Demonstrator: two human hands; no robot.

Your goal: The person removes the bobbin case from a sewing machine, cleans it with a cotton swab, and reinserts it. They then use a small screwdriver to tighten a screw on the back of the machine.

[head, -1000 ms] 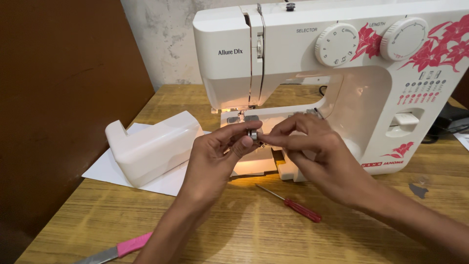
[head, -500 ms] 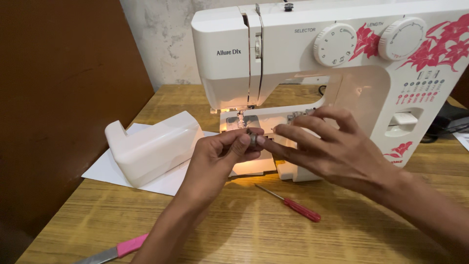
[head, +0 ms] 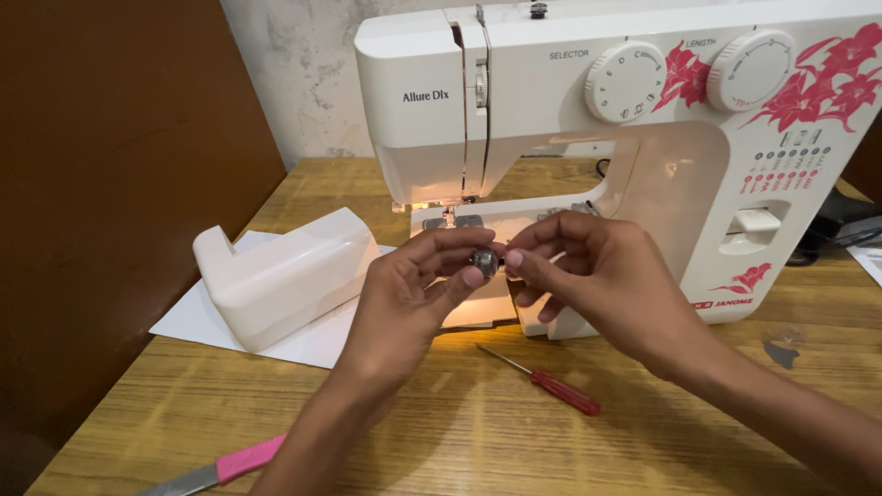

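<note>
— What is held at the centre?

— A small round metal bobbin case point(head: 484, 262) is pinched between the thumb and fingers of the left hand point(head: 413, 294), just in front of the sewing machine point(head: 551, 110) and above the table point(head: 459, 422).

— And the right hand point(head: 597, 285)?

— Its thumb and forefinger are pressed together at the right edge of the bobbin case; whether something thin is nipped there cannot be told. The other fingers are curled loosely below.

— What is seen behind the hands?

— The lit needle area point(head: 450, 213) of the white machine is found directly behind them, with two round dials point(head: 625, 81) and pink flower prints higher on the body.

— What lies around on the table?

— A white plastic cover piece point(head: 285, 276) is set on a sheet of white paper point(head: 197, 321), just left of the left hand. A red-handled screwdriver point(head: 551, 386) is laid on the wood below the right hand, apart from it. A pink-handled tool point(head: 220, 468) with a metal blade is seen near the bottom edge, beside the left forearm.
</note>
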